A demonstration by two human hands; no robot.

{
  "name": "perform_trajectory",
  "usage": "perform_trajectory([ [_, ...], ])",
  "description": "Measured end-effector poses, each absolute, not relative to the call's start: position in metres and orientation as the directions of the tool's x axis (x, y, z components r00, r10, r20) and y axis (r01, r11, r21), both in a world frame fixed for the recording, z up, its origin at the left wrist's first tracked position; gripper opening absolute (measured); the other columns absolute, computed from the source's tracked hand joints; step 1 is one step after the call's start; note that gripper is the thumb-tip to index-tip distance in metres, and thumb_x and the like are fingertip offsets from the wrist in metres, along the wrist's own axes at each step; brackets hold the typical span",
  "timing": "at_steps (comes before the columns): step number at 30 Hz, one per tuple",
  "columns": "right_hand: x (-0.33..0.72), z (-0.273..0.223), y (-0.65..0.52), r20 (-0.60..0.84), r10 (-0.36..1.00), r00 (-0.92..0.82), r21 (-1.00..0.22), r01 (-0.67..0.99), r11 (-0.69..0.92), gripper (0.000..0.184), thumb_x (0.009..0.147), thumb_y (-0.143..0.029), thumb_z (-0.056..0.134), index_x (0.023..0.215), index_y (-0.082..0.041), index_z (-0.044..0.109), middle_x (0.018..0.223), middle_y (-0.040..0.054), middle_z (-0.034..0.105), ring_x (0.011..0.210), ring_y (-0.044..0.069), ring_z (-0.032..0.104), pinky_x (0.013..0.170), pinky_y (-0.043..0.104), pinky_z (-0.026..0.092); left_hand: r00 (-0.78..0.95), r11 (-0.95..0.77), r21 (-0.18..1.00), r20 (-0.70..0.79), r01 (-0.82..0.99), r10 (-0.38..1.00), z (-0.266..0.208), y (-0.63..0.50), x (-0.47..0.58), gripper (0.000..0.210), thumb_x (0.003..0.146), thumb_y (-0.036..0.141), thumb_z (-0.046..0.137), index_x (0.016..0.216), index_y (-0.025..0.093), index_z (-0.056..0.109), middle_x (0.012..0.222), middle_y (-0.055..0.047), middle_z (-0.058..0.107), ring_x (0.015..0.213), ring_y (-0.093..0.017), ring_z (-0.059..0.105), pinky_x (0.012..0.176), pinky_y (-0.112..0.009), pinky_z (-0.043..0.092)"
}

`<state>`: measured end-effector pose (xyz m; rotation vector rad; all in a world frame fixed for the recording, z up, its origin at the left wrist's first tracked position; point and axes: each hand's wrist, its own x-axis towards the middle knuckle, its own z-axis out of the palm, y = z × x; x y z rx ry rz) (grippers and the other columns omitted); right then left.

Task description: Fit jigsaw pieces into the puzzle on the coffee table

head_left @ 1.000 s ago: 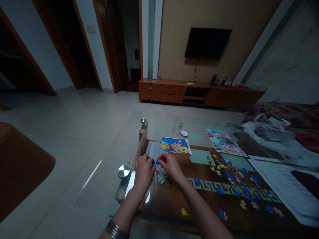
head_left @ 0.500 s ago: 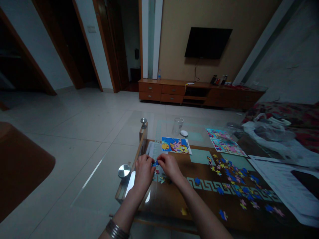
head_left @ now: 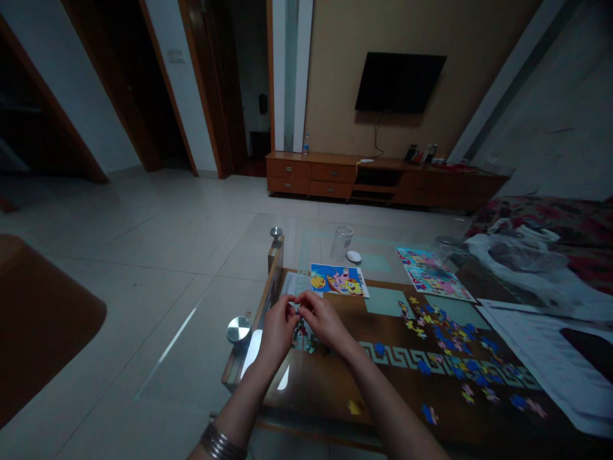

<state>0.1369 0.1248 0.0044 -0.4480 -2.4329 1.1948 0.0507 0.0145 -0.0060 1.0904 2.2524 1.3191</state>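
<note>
Left hand (head_left: 279, 322) and right hand (head_left: 324, 319) meet at the fingertips, seemingly pinching a blue piece (head_left: 297, 312), mostly hidden between them. The step looks like joining pieces — the next move calls for matching edges. Just below lie small pieces (head_left: 301, 331); beyond, a card (head_left: 336, 281); rightward, loose pieces (head_left: 450, 335) and a sheet (head_left: 531, 348) — its print too blurred to read.

The fingers (head_left: 309, 301) hide most of a blue piece (head_left: 297, 312), its outline unclear. Pieces (head_left: 301, 330) just below are too dim to read. The left edge crops a brown rounded object (head_left: 43, 326); the right edge, a black object (head_left: 591, 351); the bottom edge, both forearms (head_left: 380, 396).
</note>
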Motion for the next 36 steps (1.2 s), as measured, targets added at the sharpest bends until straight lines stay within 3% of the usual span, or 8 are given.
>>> perform_trajectory([
  [4, 0.137, 0.005, 0.126, 0.227, 0.501, -0.835, -0.812, 0.121, 0.57, 0.021, 0.084, -0.006, 0.048, 0.095, -0.018, 0.062, 0.085, 0.0025, 0.066, 0.081, 0.016, 0.061, 0.076, 0.027, 0.045, -0.727, 0.33, 0.854, 0.079, 0.402, 0.682, -0.003, 0.013, 0.047, 0.031, 0.077, 0.007, 0.056, 0.103, 0.019, 0.063, 0.076, 0.002, 0.063, 0.072, -0.013, 0.059, 0.069, -0.024, 0.045],
  [8, 0.139, 0.003, 0.128, 0.215, 0.471, -0.855, -0.683, 0.214, 0.698, 0.021, 0.08, -0.004, 0.055, 0.09, -0.018, 0.067, 0.094, 0.0064, 0.066, 0.092, 0.02, 0.059, 0.085, 0.031, 0.044, -0.769, 0.407, 0.811, 0.081, 0.421, 0.635, 0.001, 0.008, 0.043, 0.015, 0.08, 0.01, 0.054, 0.082, 0.018, 0.067, 0.084, -0.003, 0.069, 0.08, -0.016, 0.062, 0.075, -0.027, 0.044],
  [14, 0.14, 0.003, 0.121, 0.145, 0.398, -0.906, -0.533, 0.268, 0.803, 0.018, 0.081, -0.011, 0.063, 0.094, -0.02, 0.07, 0.097, 0.0082, 0.064, 0.1, 0.022, 0.055, 0.088, 0.032, 0.041, -0.744, 0.577, 0.528, 0.171, 0.622, 0.645, 0.006, 0.002, 0.046, 0.015, 0.084, 0.016, 0.054, 0.085, 0.019, 0.068, 0.088, -0.006, 0.07, 0.09, -0.023, 0.059, 0.082, -0.035, 0.039],
  [18, 0.14, 0.005, 0.119, 0.11, 0.422, -0.9, -0.522, 0.309, 0.795, 0.016, 0.081, -0.013, 0.063, 0.093, -0.019, 0.071, 0.097, 0.0087, 0.064, 0.099, 0.022, 0.055, 0.088, 0.031, 0.041, -0.724, 0.605, 0.443, 0.167, 0.661, 0.669, 0.002, 0.0, 0.044, 0.025, 0.085, 0.011, 0.048, 0.093, 0.02, 0.069, 0.097, -0.007, 0.067, 0.097, -0.025, 0.055, 0.082, -0.037, 0.038],
  [23, 0.141, 0.008, 0.118, 0.1, 0.451, -0.887, -0.525, 0.338, 0.781, 0.014, 0.081, -0.012, 0.063, 0.091, -0.018, 0.07, 0.097, 0.009, 0.064, 0.099, 0.023, 0.056, 0.086, 0.031, 0.041, -0.651, 0.552, 0.423, 0.131, 0.719, 0.748, -0.004, 0.0, 0.039, 0.037, 0.08, 0.004, 0.048, 0.1, 0.026, 0.07, 0.102, -0.005, 0.063, 0.102, -0.024, 0.052, 0.083, -0.035, 0.038],
  [30, 0.141, 0.007, 0.116, 0.092, 0.472, -0.877, -0.518, 0.362, 0.775, 0.011, 0.081, -0.013, 0.063, 0.088, -0.019, 0.069, 0.094, 0.0079, 0.064, 0.096, 0.022, 0.057, 0.083, 0.03, 0.041, -0.639, 0.558, 0.411, 0.081, 0.721, 0.765, 0.001, 0.0, 0.04, 0.011, 0.08, 0.015, 0.061, 0.089, 0.02, 0.067, 0.094, -0.005, 0.067, 0.095, -0.023, 0.058, 0.083, -0.035, 0.038],
  [36, 0.141, 0.006, 0.117, 0.112, 0.451, -0.885, -0.526, 0.332, 0.783, 0.012, 0.081, -0.012, 0.063, 0.087, -0.019, 0.07, 0.091, 0.0069, 0.063, 0.093, 0.021, 0.057, 0.08, 0.029, 0.041, -0.629, 0.544, 0.444, 0.061, 0.712, 0.775, 0.0, 0.0, 0.038, 0.007, 0.08, 0.02, 0.063, 0.086, 0.019, 0.067, 0.09, -0.005, 0.069, 0.09, -0.023, 0.061, 0.08, -0.036, 0.039],
])
